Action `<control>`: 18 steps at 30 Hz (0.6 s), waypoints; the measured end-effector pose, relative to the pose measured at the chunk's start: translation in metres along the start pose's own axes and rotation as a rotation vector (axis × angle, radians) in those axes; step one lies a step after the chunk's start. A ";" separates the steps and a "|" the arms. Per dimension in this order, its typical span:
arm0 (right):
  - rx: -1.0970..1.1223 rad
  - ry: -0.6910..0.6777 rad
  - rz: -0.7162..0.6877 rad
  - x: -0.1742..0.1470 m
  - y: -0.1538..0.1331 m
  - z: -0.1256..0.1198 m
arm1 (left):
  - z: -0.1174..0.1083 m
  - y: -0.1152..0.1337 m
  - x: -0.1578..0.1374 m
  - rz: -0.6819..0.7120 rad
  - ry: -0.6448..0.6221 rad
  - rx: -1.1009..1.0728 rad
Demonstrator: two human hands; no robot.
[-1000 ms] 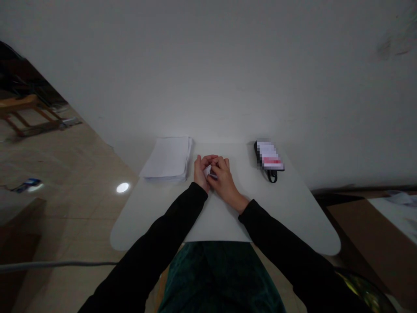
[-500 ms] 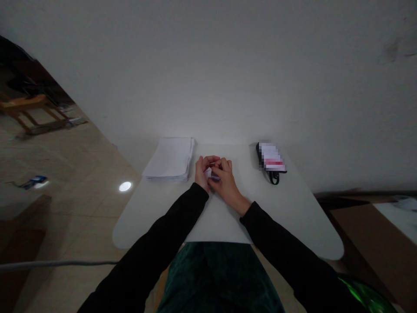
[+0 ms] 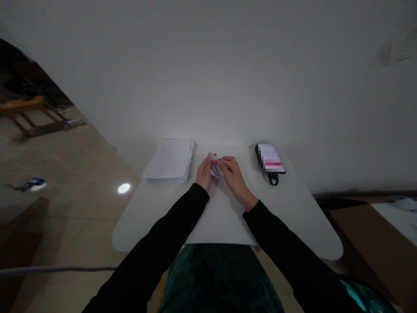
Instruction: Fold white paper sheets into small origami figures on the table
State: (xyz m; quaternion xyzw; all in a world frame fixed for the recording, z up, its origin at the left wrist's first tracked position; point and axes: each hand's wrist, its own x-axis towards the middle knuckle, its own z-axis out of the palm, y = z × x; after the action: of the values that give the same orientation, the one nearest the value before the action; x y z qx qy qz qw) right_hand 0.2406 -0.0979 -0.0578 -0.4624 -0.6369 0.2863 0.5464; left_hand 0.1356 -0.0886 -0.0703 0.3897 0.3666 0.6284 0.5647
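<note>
1. Grasps a small folded white paper [image 3: 215, 171] in both hands, over the middle of the white table [image 3: 221, 224], toward the wall [image 3: 208, 74].
2. With the left hand [image 3: 204, 174], grips the paper's left side, fingers curled in close.
3. With the right hand [image 3: 233, 176], pinches the right side between thumb and bent fingers; cannot tell exactly where each fingertip presses.
4. Shows white folds between the two hands and a pale flap standing out above the left fingers; cannot tell whether the paper touches the tabletop.
5. Reaches in from both sides with black sleeves [image 3: 176, 221], wrists angled inward, over dark green cloth [image 3: 220, 278] at the lap.
6. Has a stack of white sheets [image 3: 169, 159] lying just beside the left hand, slightly uneven at the edges.
7. Has a black-edged object [image 3: 271, 159] lying to the right, apart from the right hand, top blurred out, with a black loop [image 3: 273, 178] at the near end.
8. Beyond the table, takes in a wooden stool [image 3: 24, 105] and a grey cable [image 3: 58, 270] at left, and brown board [image 3: 371, 234] at right.
</note>
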 end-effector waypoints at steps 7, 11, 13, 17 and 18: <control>0.075 -0.010 0.123 0.007 0.006 -0.011 | -0.012 0.008 0.010 0.029 -0.164 0.210; 0.126 -0.001 0.140 0.007 0.006 -0.010 | -0.010 0.016 0.006 0.114 -0.067 0.354; 0.179 0.021 0.190 0.006 0.005 -0.008 | -0.008 0.019 0.005 0.140 -0.005 0.393; 0.153 0.083 0.182 0.004 0.005 -0.006 | -0.006 0.017 0.002 0.155 0.056 0.471; 0.119 0.101 0.164 0.003 0.004 -0.005 | -0.006 0.016 0.001 0.169 0.055 0.490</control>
State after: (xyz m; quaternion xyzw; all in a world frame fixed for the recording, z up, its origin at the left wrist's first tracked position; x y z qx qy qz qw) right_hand 0.2470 -0.0944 -0.0589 -0.4937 -0.5506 0.3437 0.5789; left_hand 0.1235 -0.0887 -0.0587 0.5267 0.4895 0.5761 0.3888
